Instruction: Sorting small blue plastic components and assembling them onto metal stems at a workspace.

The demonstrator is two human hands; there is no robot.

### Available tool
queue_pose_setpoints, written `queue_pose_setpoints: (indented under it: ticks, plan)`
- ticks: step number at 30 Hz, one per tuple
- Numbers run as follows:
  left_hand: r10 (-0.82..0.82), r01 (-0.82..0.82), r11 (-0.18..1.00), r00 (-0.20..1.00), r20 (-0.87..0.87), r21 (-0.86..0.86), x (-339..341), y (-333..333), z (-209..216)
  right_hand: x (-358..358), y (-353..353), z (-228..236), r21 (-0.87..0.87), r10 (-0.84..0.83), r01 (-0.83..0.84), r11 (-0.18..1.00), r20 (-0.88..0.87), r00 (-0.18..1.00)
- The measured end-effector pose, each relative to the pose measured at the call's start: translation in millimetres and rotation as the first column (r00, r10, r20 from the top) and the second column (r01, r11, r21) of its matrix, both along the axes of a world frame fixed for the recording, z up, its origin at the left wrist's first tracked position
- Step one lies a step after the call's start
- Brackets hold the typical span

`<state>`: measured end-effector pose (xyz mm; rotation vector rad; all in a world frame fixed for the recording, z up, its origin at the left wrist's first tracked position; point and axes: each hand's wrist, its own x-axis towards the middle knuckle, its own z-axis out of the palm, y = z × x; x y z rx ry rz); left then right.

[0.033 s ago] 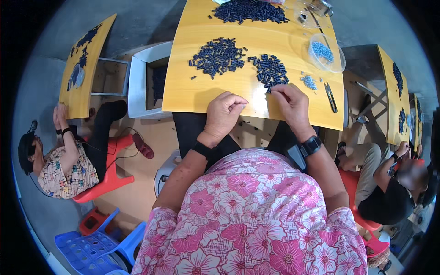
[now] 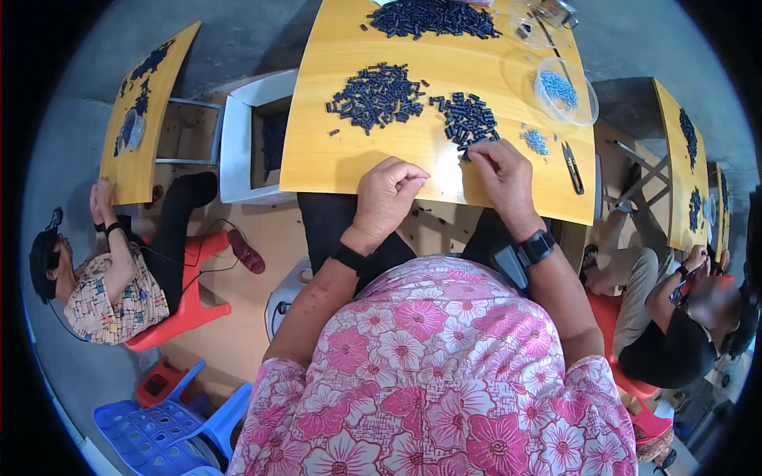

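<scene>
Over the near edge of the yellow table (image 2: 317,170), my left hand (image 2: 387,197) is closed in a pinch. Whatever lies between its fingertips is too small or hidden to make out. My right hand (image 2: 504,174) also pinches, with thumb and forefinger at the near end of a small pile of short black cylindrical pieces (image 2: 467,119). A dark piece shows by those fingertips, but I cannot tell whether it is gripped. A larger pile of the same pieces (image 2: 375,97) lies to the left. Small silvery-blue parts (image 2: 535,142) sit beyond my right hand, beside black-handled thread snips (image 2: 572,168).
A clear round tub (image 2: 586,107) holds more bluish parts at the right edge. Another black heap (image 2: 432,20) covers the far end. A white box (image 2: 238,151) stands left of the table. People sit at tables on both sides; a blue plastic chair (image 2: 147,432) is behind left.
My right hand has shifted very slightly away from me, toward the small black pile. My left hand keeps its pinch in the same place.
</scene>
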<state>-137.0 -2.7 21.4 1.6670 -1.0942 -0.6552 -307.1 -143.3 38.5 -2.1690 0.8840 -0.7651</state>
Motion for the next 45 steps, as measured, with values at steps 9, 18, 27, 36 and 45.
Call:
queue_pose_setpoints:
  ticks: [9,18,27,36,45]
  plan:
    - [-0.005,0.005,1.0,1.0,0.014,-0.003,0.9,-2.1,-2.1,-4.0,-0.2,-12.8,0.018,-0.077,0.078,0.997,-0.043,0.996]
    - [-0.005,0.005,1.0,1.0,0.031,-0.007,1.4,-2.1,-4.4,-2.7,5.6,-16.8,0.002,-0.085,0.086,0.996,-0.096,0.992]
    - [-0.001,0.002,1.0,0.999,0.043,-0.019,1.0,-2.2,-3.9,-10.0,7.9,-16.0,-0.024,-0.053,0.05,0.998,-0.121,0.991]
    - [-0.001,0.002,1.0,0.998,0.057,-0.029,0.5,-2.0,-4.5,-11.9,11.5,-14.7,-0.002,-0.078,0.079,0.997,-0.112,0.991]
    - [0.006,-0.002,0.999,0.997,0.073,-0.048,0.2,-1.2,-4.7,-8.0,12.8,-13.7,-0.085,-0.083,0.069,0.994,-0.17,0.982]
